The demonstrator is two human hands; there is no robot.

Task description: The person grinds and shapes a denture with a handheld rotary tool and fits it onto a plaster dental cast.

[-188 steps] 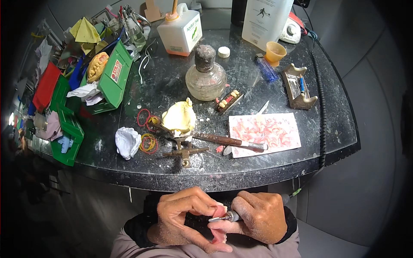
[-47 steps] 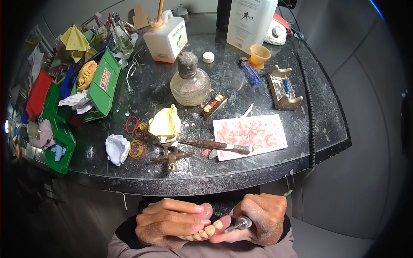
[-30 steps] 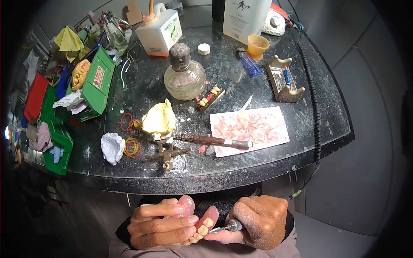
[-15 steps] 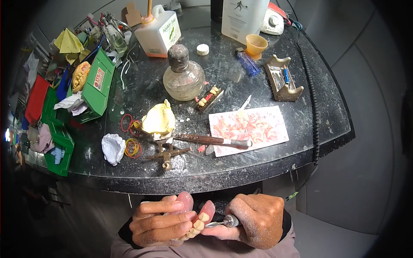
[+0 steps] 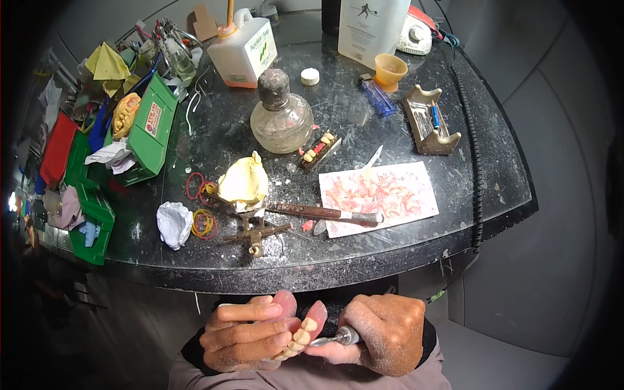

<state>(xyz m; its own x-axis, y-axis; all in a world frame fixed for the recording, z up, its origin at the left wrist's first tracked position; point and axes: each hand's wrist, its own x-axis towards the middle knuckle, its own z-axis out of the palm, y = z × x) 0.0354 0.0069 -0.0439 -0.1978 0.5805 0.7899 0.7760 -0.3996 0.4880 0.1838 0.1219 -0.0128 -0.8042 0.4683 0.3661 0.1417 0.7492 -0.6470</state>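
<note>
Below the bench's front edge, my left hand [image 5: 246, 333] is closed round a denture [image 5: 316, 318] with a pink base and a row of cream teeth. Part of its base sticks up above my fingers, and the rest is hidden behind them. My right hand [image 5: 387, 335] grips a metal rotary handpiece [image 5: 349, 335], its body mostly covered by my fist. The shiny tip of the handpiece lies against or very close to the pink base beside the teeth; exact contact cannot be told. My right thumb reaches toward the denture under the tip. White dust coats the right hand.
On the dark bench stand a yellow plaster cast [image 5: 243, 182], a brass articulator [image 5: 255, 237], a wooden-handled knife [image 5: 312, 211] resting on a shavings-covered white tile [image 5: 416, 195], and a glass spirit burner [image 5: 281, 123]. Green bins [image 5: 151, 140] crowd the left; a black coiled cord [image 5: 472, 143] hangs at right.
The whole view has shifted very slightly. Both hands keep the same hold, with the handpiece tip staying beside the denture's teeth.
</note>
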